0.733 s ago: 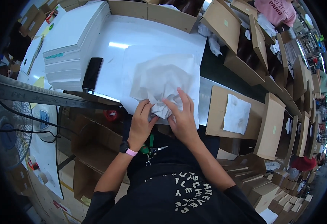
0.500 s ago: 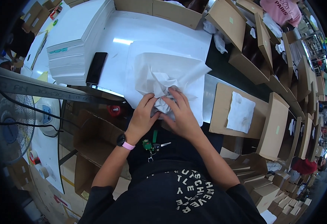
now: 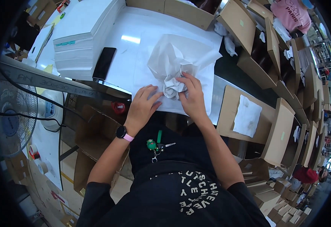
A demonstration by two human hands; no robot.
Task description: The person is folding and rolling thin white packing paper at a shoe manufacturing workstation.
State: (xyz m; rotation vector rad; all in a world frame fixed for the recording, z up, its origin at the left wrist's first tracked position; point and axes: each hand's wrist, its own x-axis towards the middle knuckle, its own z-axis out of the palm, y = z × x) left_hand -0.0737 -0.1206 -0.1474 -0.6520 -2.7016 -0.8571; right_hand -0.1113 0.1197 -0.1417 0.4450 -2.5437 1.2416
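White paper (image 3: 173,64) pushed farther forward, left fingers (image 3: 145,91) off it, now just beside it

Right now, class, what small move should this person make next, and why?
Probably bring the left grip in against the left side of the crumpled paper: the right grip is at the bunch's right side, the left looks open beside it, and the paper's far part spreads out loosely, not gathered in.
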